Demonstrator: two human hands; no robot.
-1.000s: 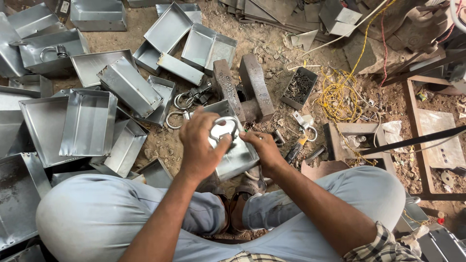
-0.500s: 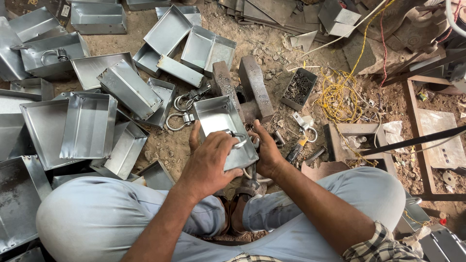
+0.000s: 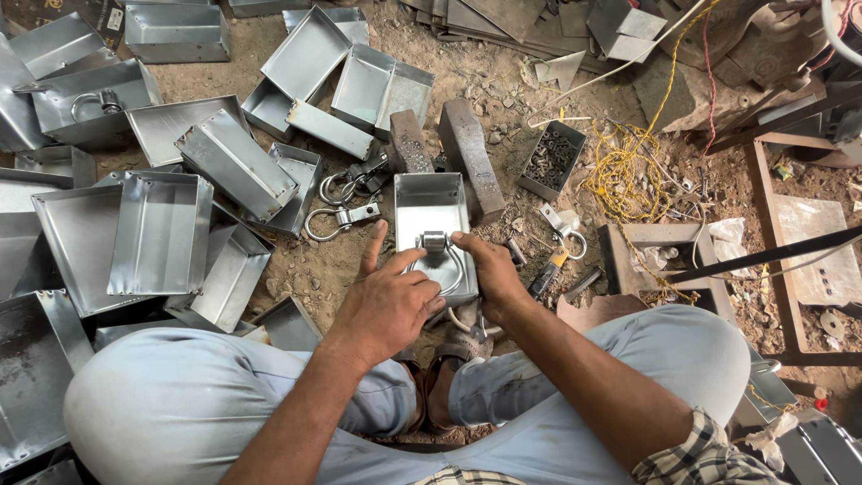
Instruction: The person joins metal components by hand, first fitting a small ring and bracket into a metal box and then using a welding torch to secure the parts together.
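Both forearms reach forward between the knees, left hand (image 3: 388, 301) thumb raised, right hand (image 3: 489, 272) fingers curled downward.

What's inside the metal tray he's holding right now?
A metal ring handle with a small bracket lies inside the open metal tray. The left hand and right hand cover the tray's near end, hiding that part.

Bare dirt floor (image 3: 530, 72), strewn with pebbles and debris, is lying under even daylight. Open sheet-metal trays (image 3: 162, 233) are crowding its left side. A tangle of yellow wire (image 3: 624, 166) is lying right of centre. Wooden frames (image 3: 808, 224) are sitting along the right edge.
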